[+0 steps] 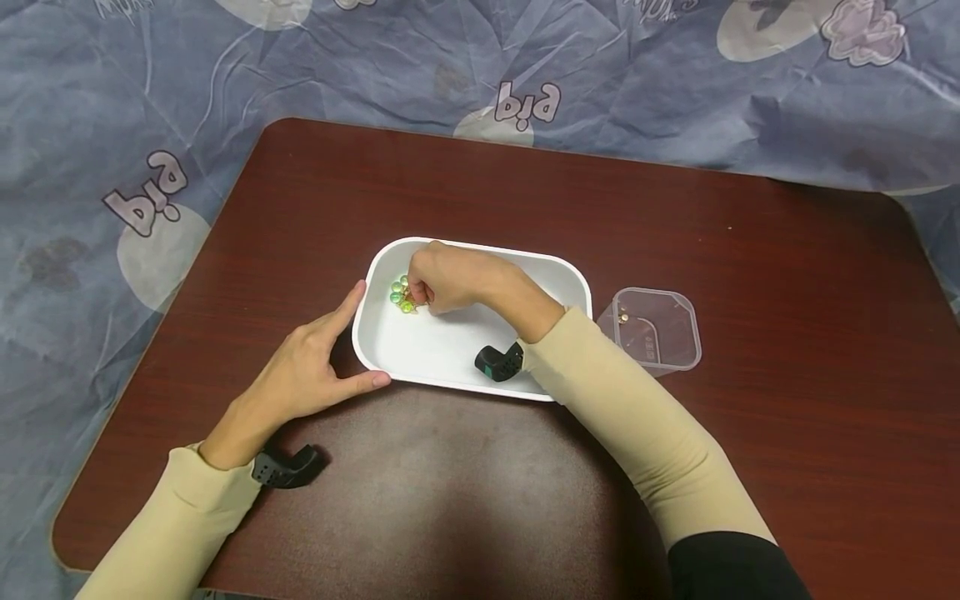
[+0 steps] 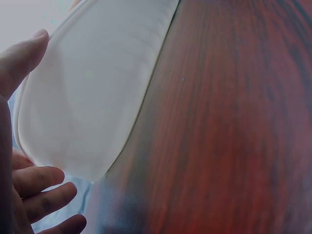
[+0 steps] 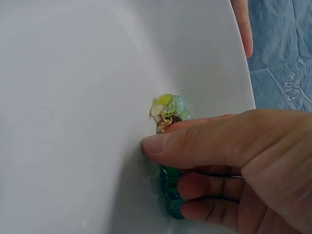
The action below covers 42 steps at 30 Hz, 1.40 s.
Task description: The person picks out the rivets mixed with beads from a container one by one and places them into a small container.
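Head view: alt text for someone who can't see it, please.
A person's right hand reaches into a white tray, at small green and gold pieces; the left hand touches the tray's edge. A clear container holding gold bits stands right of the tray on a brown table.

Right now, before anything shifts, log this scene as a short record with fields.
surface: dark reddish-brown table
tray: white tray, rounded corners
tray contents: shiny green pieces and gold pieces, clustered near the left end
left hand: touches the tray's left end, thumb at the near rim
right hand: inside the tray, thumb and fingers at the cluster; whether it grips a piece is unclear
container: clear plastic tub, right of the tray, something small and gold inside
backdrop: blue-grey printed cloth
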Motion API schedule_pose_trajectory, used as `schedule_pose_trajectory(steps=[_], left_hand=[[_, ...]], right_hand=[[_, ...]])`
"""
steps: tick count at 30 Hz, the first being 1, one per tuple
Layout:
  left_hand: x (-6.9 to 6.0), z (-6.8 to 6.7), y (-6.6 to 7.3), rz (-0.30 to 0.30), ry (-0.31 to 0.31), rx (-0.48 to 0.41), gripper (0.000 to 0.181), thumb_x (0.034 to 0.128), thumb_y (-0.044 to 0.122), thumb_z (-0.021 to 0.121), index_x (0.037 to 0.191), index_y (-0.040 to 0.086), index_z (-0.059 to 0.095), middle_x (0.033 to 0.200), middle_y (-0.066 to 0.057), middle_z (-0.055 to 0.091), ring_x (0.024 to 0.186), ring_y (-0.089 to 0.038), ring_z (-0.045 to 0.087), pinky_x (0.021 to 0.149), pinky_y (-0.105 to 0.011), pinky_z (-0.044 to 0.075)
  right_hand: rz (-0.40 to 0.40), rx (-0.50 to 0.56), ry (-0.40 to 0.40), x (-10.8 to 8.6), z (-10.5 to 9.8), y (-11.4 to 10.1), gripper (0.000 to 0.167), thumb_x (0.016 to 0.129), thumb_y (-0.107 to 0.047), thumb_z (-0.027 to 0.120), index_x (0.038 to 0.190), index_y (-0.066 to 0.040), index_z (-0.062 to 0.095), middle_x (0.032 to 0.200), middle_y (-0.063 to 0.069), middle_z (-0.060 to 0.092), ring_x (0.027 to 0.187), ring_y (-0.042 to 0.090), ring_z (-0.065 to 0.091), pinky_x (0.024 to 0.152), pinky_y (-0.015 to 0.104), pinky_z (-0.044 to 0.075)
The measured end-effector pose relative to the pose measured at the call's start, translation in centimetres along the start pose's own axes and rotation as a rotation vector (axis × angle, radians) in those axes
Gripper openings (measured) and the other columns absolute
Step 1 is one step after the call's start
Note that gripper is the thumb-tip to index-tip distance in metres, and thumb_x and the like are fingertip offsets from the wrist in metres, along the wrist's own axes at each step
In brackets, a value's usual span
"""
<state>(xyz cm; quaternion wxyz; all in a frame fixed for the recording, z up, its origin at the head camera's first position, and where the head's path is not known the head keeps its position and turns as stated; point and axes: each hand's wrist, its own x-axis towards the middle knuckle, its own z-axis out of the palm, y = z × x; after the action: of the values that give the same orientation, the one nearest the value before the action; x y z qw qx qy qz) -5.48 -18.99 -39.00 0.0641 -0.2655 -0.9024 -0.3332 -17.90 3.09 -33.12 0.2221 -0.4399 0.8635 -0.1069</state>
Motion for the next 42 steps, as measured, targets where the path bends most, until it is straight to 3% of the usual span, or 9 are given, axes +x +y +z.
schedule_pose_trajectory(steps=[10,20,42], left_hand=[[0.0,0.0,0.0,0.0,-0.001,-0.005,0.104,0.0809,0.057,0.076,0.157,0.007,0.026,0.145,-0.024,0.047,0.124,-0.038,0.055,0.096,-0.055,0.046],[0.0,0.0,0.0,-0.011,-0.007,-0.003,0.104,0.0799,0.053,0.078,0.157,0.008,0.025,0.146,-0.024,0.046,0.124,-0.039,0.055,0.096,-0.055,0.046],[0.0,-0.1,0.0,-0.012,-0.01,-0.005,0.105,0.08,0.055,0.078,0.157,0.007,0.025,0.146,-0.024,0.045,0.125,-0.039,0.054,0.097,-0.055,0.045]], right_hand=[[-0.008,0.054,0.025,-0.4,-0.5,0.0,0.024,0.077,0.007,0.06,0.085,-0.01,0.076,0.077,-0.002,0.063,0.075,0.013,0.053,0.068,0.023,0.042],[-0.02,0.124,0.067,-0.9,-0.9,-0.2,0.02,0.078,0.007,0.064,0.084,-0.008,0.076,0.076,-0.002,0.064,0.073,0.011,0.054,0.067,0.022,0.043],[-0.048,0.155,0.097,-1.5,-1.5,-0.2,0.01,0.079,0.003,0.07,0.082,-0.005,0.074,0.075,0.0,0.065,0.072,0.011,0.058,0.068,0.022,0.048]])
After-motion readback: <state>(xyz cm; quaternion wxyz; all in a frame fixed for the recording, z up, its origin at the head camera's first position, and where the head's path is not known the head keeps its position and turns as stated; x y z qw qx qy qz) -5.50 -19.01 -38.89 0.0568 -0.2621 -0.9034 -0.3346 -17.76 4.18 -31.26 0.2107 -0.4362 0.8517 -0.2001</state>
